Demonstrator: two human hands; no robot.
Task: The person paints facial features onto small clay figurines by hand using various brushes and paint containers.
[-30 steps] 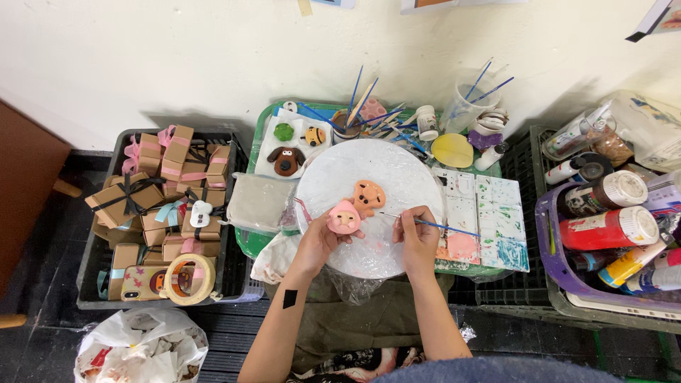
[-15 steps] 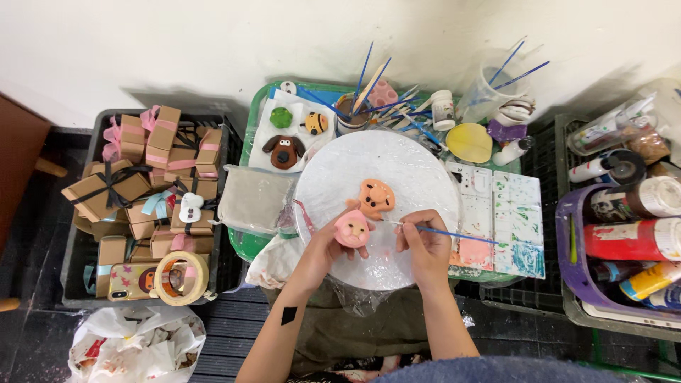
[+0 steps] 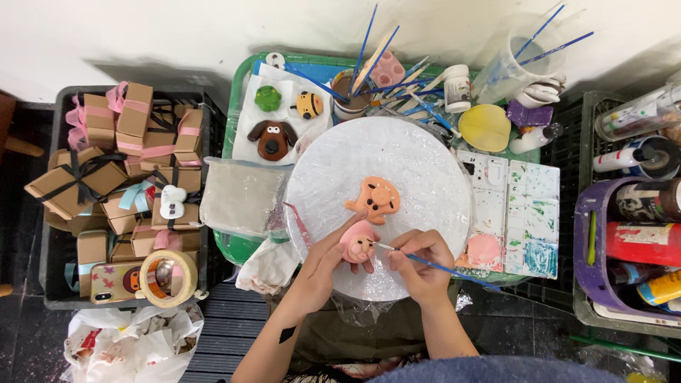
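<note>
My left hand [image 3: 320,266] holds a small pink clay figure [image 3: 357,246] over the near edge of a round white wrapped board [image 3: 418,163]. My right hand [image 3: 420,264] grips a thin blue paintbrush [image 3: 454,270], and its tip touches the pink figure's face. An orange clay animal figure [image 3: 376,199] lies flat on the board just beyond the pink one.
A paint-stained palette [image 3: 521,213] lies right of the board. Behind are brush cups [image 3: 352,92], a yellow dish [image 3: 484,127] and a brown dog figure [image 3: 272,137] on white paper. A crate of ribboned cardboard boxes [image 3: 113,177] and a tape roll [image 3: 167,278] sit left; paint bottles [image 3: 638,245] right.
The view has shifted so the table sits lower and further right in the frame. Both hands stay on the pink figure, with the brush tip still at its face.
</note>
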